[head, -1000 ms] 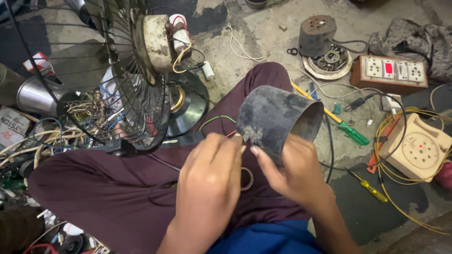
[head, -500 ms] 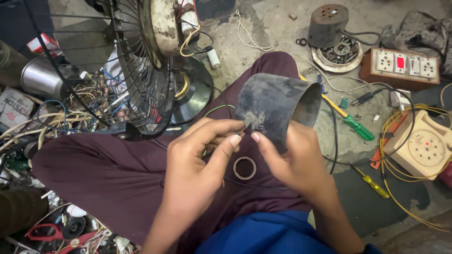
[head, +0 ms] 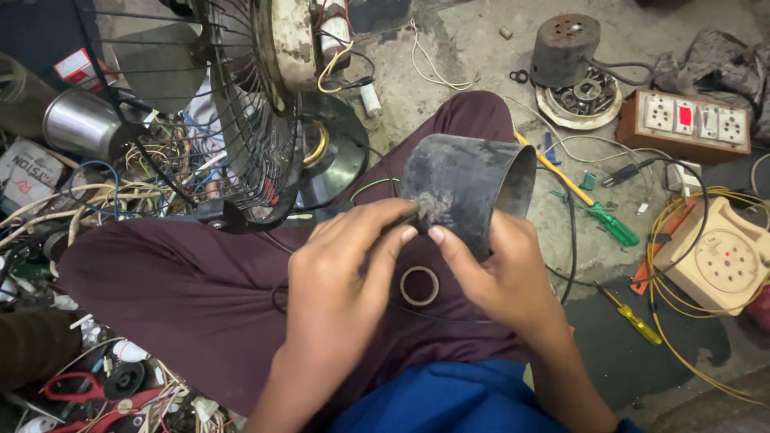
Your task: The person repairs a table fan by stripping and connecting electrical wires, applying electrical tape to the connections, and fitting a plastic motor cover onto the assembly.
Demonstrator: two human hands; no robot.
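Observation:
A grimy dark grey metal cylinder (head: 469, 186), open at its right end, is held over my lap in maroon trousers. My right hand (head: 497, 269) grips it from below. My left hand (head: 345, 273) pinches a clump of dust on the cylinder's near rim with thumb and forefinger. A small beige ring (head: 419, 286) lies on my lap between the two hands. A thin black wire loops across my thigh beneath them.
A table fan with a wire guard (head: 249, 120) stands at my left knee amid tangled wires and a steel cup (head: 80, 122). To the right lie a green screwdriver (head: 605, 218), a yellow screwdriver (head: 634, 317), a wooden socket board (head: 686, 122), a round motor part (head: 571, 68) and a cream socket box (head: 722, 261).
The view has shifted a little and the ring on my lap is now uncovered. My left fingers have moved up to the cylinder's near rim; the cylinder stays in my right hand.

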